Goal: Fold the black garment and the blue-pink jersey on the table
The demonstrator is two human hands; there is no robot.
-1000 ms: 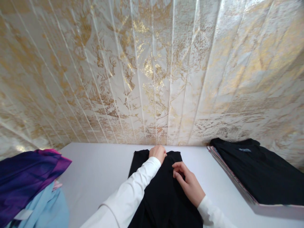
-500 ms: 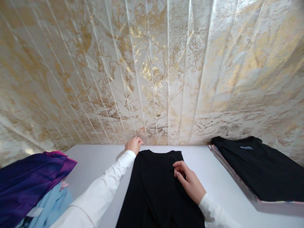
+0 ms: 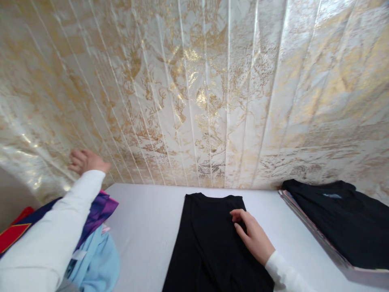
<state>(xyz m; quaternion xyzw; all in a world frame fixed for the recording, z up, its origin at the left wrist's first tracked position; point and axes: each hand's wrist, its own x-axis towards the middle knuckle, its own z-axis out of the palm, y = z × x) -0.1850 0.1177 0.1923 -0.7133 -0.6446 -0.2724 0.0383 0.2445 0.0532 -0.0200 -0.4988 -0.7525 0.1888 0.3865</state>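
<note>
Curled, my right hand (image 3: pixel 253 237) lies over the black garment (image 3: pixel 212 247) on the table (image 3: pixel 146 227); I cannot tell if it, or my blurred left hand (image 3: pixel 87 161), pinches anything. The garment's near end is cropped; my left sleeve (image 3: pixel 51 235) hides purple cloth (image 3: pixel 101 209).

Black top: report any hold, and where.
No visible hold on the black top: left hand away; right hand at its upper right, thumb and forefinger apart.

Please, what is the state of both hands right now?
Left hand: blurred; open or closed cannot be told.
Right hand: open, over the middle black garment.
</note>
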